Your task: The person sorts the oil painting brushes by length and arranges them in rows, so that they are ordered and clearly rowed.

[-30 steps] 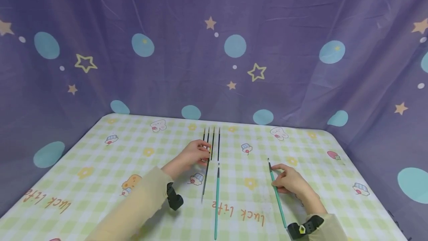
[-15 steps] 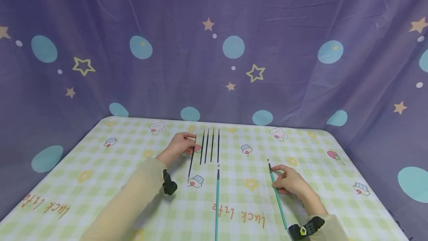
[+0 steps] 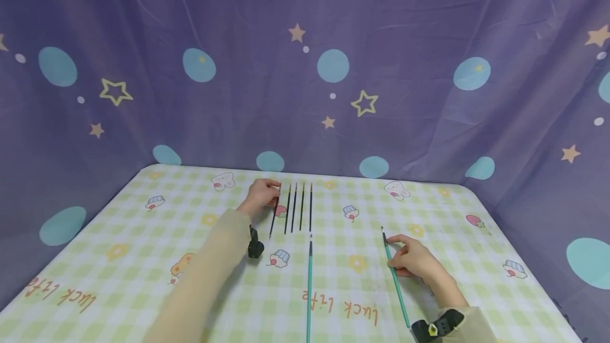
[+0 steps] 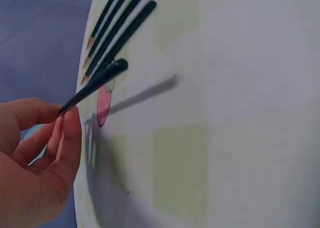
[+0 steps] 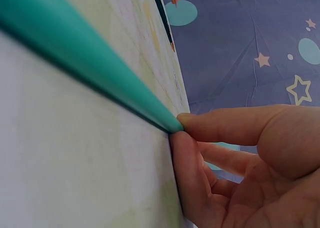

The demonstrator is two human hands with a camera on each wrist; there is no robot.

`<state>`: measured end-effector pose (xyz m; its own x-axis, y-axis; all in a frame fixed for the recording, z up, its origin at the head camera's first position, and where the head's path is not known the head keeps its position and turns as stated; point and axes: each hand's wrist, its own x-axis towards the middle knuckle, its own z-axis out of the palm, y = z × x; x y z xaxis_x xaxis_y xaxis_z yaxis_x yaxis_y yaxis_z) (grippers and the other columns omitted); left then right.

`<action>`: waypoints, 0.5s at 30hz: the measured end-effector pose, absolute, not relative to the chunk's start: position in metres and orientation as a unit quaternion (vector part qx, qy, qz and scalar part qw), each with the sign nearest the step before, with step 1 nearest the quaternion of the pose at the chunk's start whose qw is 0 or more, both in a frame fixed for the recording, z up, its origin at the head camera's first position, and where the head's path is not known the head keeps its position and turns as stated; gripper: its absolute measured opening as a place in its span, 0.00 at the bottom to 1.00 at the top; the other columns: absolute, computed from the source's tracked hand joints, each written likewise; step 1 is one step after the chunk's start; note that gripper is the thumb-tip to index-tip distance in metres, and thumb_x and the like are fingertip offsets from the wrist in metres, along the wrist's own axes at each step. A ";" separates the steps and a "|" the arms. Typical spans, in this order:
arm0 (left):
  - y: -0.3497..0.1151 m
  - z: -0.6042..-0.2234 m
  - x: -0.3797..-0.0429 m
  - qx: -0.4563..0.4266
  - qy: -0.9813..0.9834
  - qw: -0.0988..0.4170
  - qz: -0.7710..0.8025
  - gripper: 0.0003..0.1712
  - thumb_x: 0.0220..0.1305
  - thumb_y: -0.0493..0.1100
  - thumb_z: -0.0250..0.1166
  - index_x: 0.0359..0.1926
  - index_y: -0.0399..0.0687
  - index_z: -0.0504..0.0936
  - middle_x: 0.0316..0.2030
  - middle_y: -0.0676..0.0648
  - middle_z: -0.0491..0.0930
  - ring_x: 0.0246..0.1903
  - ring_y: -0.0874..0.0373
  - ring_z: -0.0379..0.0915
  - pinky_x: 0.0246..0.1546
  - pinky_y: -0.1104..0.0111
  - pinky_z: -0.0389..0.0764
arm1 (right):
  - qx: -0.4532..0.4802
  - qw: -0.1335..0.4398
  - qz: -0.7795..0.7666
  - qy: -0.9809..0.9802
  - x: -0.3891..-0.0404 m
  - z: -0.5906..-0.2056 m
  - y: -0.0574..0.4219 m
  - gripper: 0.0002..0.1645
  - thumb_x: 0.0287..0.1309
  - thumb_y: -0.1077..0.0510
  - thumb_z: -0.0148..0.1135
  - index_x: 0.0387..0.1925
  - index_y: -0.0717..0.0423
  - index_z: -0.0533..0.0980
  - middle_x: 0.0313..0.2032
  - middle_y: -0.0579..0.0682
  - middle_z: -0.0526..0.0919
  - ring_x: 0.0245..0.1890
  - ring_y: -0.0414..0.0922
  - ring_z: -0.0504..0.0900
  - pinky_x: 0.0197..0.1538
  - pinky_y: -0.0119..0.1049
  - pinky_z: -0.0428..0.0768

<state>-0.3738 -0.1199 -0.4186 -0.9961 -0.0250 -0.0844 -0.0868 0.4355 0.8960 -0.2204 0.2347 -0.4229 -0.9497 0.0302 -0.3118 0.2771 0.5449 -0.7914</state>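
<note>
My left hand (image 3: 262,195) pinches a thin black paintbrush (image 3: 273,221) near its bristle end, just left of a row of several similar black paintbrushes (image 3: 302,207). In the left wrist view, the handle (image 4: 102,80) of the held brush is raised off the cloth, its shadow lying apart from it. On the right, my other hand (image 3: 413,258) pinches a teal-handled paintbrush (image 3: 397,290) between thumb and fingers close to its dark ferrule. A second teal paintbrush (image 3: 310,285) lies untouched below the row, its lower end cut off by the frame.
A green checked tablecloth (image 3: 229,300) with printed cakes, flowers and lettering covers the table. Behind its far edge hangs a purple curtain (image 3: 248,110) with stars and blue ovals. Both wrists wear black straps.
My left hand has carried its black brush leftward from over the row, then farther forward, so the brush now stands level with the others. The right hand has stayed put.
</note>
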 end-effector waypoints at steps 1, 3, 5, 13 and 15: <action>-0.119 -0.419 -0.376 -0.031 0.850 0.027 0.525 0.20 0.54 0.32 0.57 0.50 0.36 0.77 0.27 0.46 0.77 0.16 0.63 0.69 0.18 0.73 0.76 | 0.089 0.131 -0.469 0.869 -0.220 -0.423 0.235 0.33 0.45 0.67 0.65 0.56 0.59 0.67 0.28 0.55 0.73 0.19 0.43 0.74 0.23 0.35 0.78; -0.119 -0.421 -0.379 -0.029 0.856 0.024 0.516 0.20 0.53 0.32 0.57 0.49 0.35 0.77 0.22 0.48 0.76 0.13 0.64 0.68 0.16 0.74 0.73 | 0.090 0.132 -0.467 0.869 -0.220 -0.422 0.235 0.33 0.45 0.67 0.65 0.56 0.59 0.67 0.28 0.54 0.73 0.19 0.43 0.74 0.23 0.35 0.78; -0.118 -0.423 -0.382 -0.030 0.859 0.020 0.510 0.20 0.52 0.31 0.56 0.49 0.35 0.78 0.18 0.50 0.74 0.11 0.64 0.66 0.15 0.75 0.71 | 0.091 0.132 -0.467 0.870 -0.220 -0.421 0.235 0.33 0.46 0.67 0.65 0.56 0.59 0.67 0.28 0.54 0.73 0.19 0.43 0.74 0.23 0.35 0.78; -0.112 -0.423 -0.387 -0.053 0.862 0.019 0.503 0.17 0.56 0.33 0.59 0.48 0.37 0.79 0.26 0.43 0.79 0.13 0.63 0.69 0.16 0.74 0.74 | 0.090 0.131 -0.468 0.869 -0.220 -0.420 0.234 0.32 0.46 0.67 0.65 0.56 0.59 0.68 0.27 0.54 0.73 0.18 0.42 0.73 0.23 0.35 0.78; -0.110 -0.423 -0.387 -0.048 0.865 0.016 0.498 0.17 0.56 0.33 0.59 0.48 0.37 0.78 0.30 0.41 0.80 0.15 0.63 0.70 0.18 0.74 0.76 | 0.088 0.130 -0.470 0.869 -0.220 -0.420 0.234 0.32 0.45 0.67 0.65 0.56 0.59 0.68 0.27 0.54 0.73 0.18 0.42 0.73 0.23 0.35 0.78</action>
<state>-0.3868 -0.1101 -0.4227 -0.9948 -0.0673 -0.0762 -0.0997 0.4983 0.8612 -0.2197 0.2342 -0.4201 -0.9505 0.0313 -0.3091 0.2757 0.5432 -0.7930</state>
